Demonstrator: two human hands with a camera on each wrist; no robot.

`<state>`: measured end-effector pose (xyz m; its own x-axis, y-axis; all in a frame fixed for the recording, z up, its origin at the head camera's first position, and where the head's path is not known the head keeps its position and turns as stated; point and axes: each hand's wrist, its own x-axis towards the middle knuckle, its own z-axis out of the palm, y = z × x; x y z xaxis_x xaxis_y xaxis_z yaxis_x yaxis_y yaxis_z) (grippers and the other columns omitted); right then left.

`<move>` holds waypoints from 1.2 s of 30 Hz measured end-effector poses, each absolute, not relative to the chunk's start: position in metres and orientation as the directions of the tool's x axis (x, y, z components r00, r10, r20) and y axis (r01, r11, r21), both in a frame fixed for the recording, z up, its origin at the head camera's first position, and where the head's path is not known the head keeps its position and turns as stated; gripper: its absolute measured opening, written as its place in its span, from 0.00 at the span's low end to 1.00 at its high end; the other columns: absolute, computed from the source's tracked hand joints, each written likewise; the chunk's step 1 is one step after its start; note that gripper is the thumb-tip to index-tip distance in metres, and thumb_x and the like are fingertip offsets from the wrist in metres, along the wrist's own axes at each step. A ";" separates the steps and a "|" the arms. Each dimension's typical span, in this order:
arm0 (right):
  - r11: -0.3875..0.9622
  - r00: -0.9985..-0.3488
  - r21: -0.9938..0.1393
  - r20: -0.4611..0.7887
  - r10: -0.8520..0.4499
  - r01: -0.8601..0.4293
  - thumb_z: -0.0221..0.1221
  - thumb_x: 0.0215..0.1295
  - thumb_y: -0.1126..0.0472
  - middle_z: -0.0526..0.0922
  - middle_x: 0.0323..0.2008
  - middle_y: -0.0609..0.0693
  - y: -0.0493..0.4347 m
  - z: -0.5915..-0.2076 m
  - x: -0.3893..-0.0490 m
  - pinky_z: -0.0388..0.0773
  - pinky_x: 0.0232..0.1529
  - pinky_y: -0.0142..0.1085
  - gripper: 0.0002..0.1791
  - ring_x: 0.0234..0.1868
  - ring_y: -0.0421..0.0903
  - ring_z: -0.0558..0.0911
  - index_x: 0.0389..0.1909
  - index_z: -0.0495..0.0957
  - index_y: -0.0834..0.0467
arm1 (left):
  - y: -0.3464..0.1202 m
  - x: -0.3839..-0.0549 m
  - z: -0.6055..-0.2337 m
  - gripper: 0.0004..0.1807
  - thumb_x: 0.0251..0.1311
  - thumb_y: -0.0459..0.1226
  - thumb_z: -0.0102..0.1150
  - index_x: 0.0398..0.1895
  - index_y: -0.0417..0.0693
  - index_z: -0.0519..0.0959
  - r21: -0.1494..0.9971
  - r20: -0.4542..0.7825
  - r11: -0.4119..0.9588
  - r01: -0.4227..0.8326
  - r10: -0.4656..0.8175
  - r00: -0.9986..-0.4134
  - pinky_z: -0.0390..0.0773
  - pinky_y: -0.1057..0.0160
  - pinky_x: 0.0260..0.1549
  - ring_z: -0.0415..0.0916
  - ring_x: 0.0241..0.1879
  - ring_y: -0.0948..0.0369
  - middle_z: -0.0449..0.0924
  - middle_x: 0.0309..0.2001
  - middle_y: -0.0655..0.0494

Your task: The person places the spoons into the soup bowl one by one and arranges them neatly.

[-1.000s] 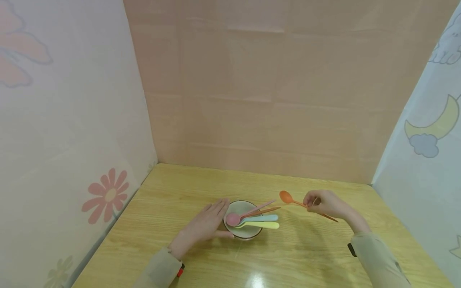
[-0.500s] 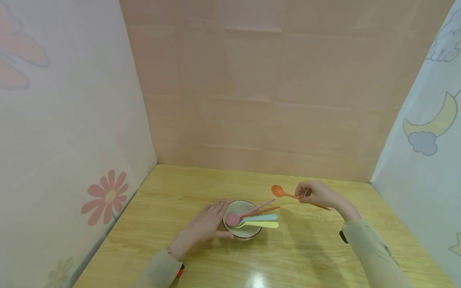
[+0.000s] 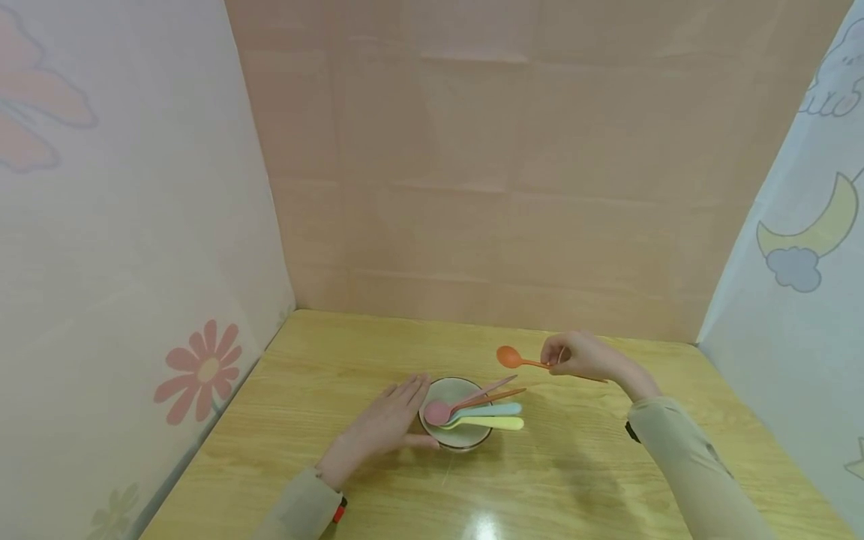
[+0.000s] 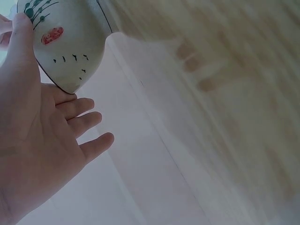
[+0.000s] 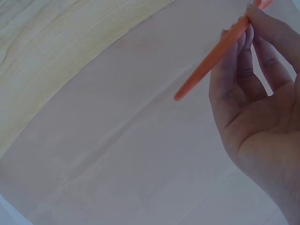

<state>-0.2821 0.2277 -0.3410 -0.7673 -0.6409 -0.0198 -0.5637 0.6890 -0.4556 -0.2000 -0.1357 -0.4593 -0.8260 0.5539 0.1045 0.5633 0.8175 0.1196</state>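
My right hand [image 3: 582, 355] pinches an orange spoon [image 3: 509, 357] by its handle between thumb and fingers. The spoon is held in the air behind and right of the bowl, its scoop pointing left; in the right wrist view the handle end [image 5: 201, 72] sticks out past the fingers. A pale bowl [image 3: 447, 388] with a dark rim stands on the table. Inside lean a pink spoon [image 3: 437, 412], a darker orange handle [image 3: 501, 394], a light blue handle [image 3: 499, 409] and a yellow handle [image 3: 499, 423]. Against the bowl's left side my left hand [image 3: 378, 424] rests, fingers extended, thumb at the front.
The wooden table [image 3: 324, 337] ends at a plain brownish back panel [image 3: 432, 225]. Pale panels with printed pictures stand at the left [image 3: 135, 262] and right [image 3: 796, 337]. The handles overhang the bowl's right rim.
My right hand has carried the orange spoon left and farther back, toward the area behind the bowl. The left hand and the bowl have stayed in place.
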 end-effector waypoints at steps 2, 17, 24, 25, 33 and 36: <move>0.674 -0.754 -0.460 -0.014 -0.657 -0.578 0.64 0.61 0.68 0.85 0.31 0.50 0.226 -0.341 -0.284 0.78 0.33 0.30 0.04 0.32 0.39 0.80 0.33 0.81 0.55 | -0.135 -0.199 -0.460 0.59 0.56 0.73 0.47 0.78 0.40 0.50 0.121 0.101 0.820 0.560 0.551 -0.828 0.65 0.46 0.72 0.53 0.78 0.49 0.52 0.79 0.43; 0.636 -0.692 -0.418 -0.022 -0.721 -0.649 0.65 0.57 0.70 0.83 0.29 0.46 0.207 -0.339 -0.297 0.79 0.33 0.29 0.07 0.31 0.37 0.80 0.32 0.82 0.56 | -0.134 -0.202 -0.462 0.59 0.57 0.73 0.45 0.79 0.40 0.49 0.128 0.090 0.821 0.557 0.550 -0.830 0.64 0.46 0.73 0.52 0.78 0.49 0.51 0.79 0.44; 0.622 -0.676 -0.418 -0.026 -0.736 -0.662 0.66 0.57 0.71 0.84 0.29 0.48 0.197 -0.338 -0.299 0.78 0.33 0.28 0.05 0.31 0.39 0.81 0.32 0.82 0.59 | -0.133 -0.203 -0.462 0.59 0.57 0.73 0.47 0.79 0.40 0.49 0.137 0.093 0.822 0.554 0.546 -0.833 0.63 0.46 0.73 0.52 0.78 0.49 0.51 0.79 0.44; 0.618 -0.672 -0.421 -0.027 -0.740 -0.664 0.65 0.57 0.71 0.84 0.29 0.49 0.195 -0.337 -0.299 0.78 0.33 0.28 0.05 0.31 0.39 0.81 0.32 0.82 0.59 | -0.133 -0.203 -0.462 0.59 0.57 0.73 0.47 0.79 0.40 0.50 0.135 0.093 0.822 0.554 0.546 -0.832 0.63 0.46 0.73 0.52 0.78 0.49 0.51 0.79 0.44; 0.589 -0.644 -0.440 -0.032 -0.765 -0.678 0.65 0.56 0.72 0.85 0.31 0.50 0.187 -0.341 -0.300 0.79 0.34 0.28 0.05 0.32 0.37 0.80 0.32 0.82 0.60 | -0.132 -0.202 -0.462 0.59 0.57 0.73 0.46 0.79 0.41 0.48 0.141 0.073 0.822 0.552 0.547 -0.834 0.61 0.47 0.74 0.50 0.79 0.49 0.49 0.79 0.45; 0.588 -0.639 -0.441 -0.043 -0.768 -0.678 0.64 0.57 0.72 0.86 0.32 0.50 0.184 -0.341 -0.300 0.79 0.34 0.28 0.05 0.32 0.37 0.81 0.32 0.82 0.61 | -0.132 -0.202 -0.461 0.59 0.56 0.73 0.47 0.79 0.40 0.49 0.130 0.079 0.819 0.559 0.554 -0.829 0.63 0.46 0.73 0.52 0.78 0.49 0.50 0.79 0.44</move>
<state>-0.2998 0.1841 -0.3412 -0.6385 -0.7684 -0.0434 -0.6779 0.5882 -0.4409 -0.2016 -0.1319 -0.4612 -0.8289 0.5539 0.0785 0.5594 0.8186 0.1302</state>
